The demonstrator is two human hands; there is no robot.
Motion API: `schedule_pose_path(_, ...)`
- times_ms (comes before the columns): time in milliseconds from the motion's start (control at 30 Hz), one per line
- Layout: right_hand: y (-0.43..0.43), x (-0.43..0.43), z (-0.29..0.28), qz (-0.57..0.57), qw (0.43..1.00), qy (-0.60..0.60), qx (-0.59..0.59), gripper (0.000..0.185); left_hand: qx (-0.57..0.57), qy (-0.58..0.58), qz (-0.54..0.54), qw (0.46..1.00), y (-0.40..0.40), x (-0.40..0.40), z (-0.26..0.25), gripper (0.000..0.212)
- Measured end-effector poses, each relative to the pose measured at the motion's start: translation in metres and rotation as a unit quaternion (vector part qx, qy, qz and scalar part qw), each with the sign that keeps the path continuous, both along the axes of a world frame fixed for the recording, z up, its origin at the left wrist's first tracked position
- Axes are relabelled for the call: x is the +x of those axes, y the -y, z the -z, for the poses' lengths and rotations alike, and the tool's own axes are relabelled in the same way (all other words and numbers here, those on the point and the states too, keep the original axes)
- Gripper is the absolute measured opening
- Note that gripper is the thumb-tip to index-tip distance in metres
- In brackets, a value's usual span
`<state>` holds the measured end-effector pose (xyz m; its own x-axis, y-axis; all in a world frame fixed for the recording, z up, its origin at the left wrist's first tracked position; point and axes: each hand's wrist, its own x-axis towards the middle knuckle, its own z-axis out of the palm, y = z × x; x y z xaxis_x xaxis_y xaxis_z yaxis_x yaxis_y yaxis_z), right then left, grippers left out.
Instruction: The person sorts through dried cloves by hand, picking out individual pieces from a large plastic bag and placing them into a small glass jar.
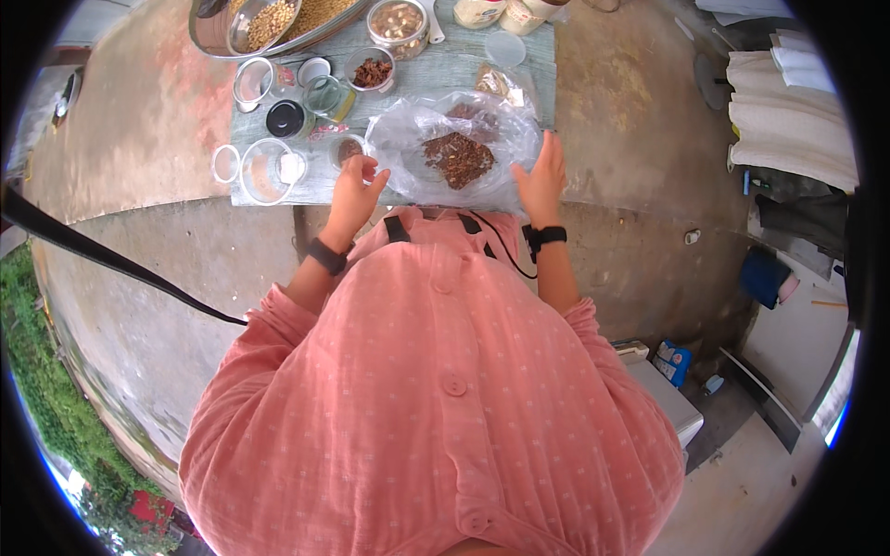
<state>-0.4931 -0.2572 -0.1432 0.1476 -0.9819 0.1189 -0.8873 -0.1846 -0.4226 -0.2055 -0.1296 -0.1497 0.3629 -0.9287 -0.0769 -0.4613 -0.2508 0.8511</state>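
Note:
A clear plastic bag (pixel 410 174) lies spread on the table, with a heap of dark reddish-brown dried bits (pixel 459 160) showing in its middle. My right hand (pixel 542 177) is at the bag's right edge, fingers extended. Beside the bag's left edge, my left hand (pixel 358 191) has its fingers partly curled over the near rim of a small clear tub (pixel 348 149) holding brown contents; whether it grips the rim cannot be told. Further left are a large clear empty container (pixel 268 174) and a clear round lid (pixel 226 164). A jar with a black lid (pixel 286 119) stands behind them.
Behind are an open glass jar (pixel 323 95), a bowl of dark dried pieces (pixel 372 72), a tub of chunky pieces (pixel 398 26), and a metal bowl of pale beans (pixel 268 26) on a big tray (pixel 208 45). A small packet (pixel 494 82) and a translucent lid (pixel 505 48) lie beyond the bag.

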Motion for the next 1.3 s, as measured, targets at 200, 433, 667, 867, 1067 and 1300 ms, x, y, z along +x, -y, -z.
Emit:
schedule_pose_path(200, 0.024, -0.026, 0.015, 0.056, 0.990, 0.096, 0.084, 0.063, 0.048, 0.011, -0.046, 0.998, -0.024, 0.018, -0.012, 0.030)
schedule_pose_path(433, 0.020, 0.019, -0.027, -0.028, 0.991, 0.051, -0.117, 0.062, -0.041, 0.121, -0.055, 0.990, -0.016, 0.046, 0.036, 0.098)
schedule_pose_path(667, 0.001, 0.132, -0.043, -0.226, 0.918, 0.308, 0.106, 0.052, -0.013, -0.014, -0.065, 0.998, -0.003, 0.049, 0.067, 0.097)
schedule_pose_path(867, -0.004, 0.186, -0.028, -0.356, 0.886, 0.261, 0.145, 0.022, -0.122, 0.074, -0.133, 0.981, -0.021, 0.045, 0.055, 0.068)
schedule_pose_path(1067, -0.043, 0.210, 0.016, -0.506, 0.859, -0.025, 0.072, 0.017, -0.150, 0.033, -0.179, 0.972, -0.010, 0.060, -0.006, 0.018)
schedule_pose_path(1300, -0.042, 0.212, 0.010, -0.501, 0.865, -0.021, 0.018, 0.006, -0.101, 0.147, -0.105, 0.978, 0.079, 0.135, -0.019, 0.015)
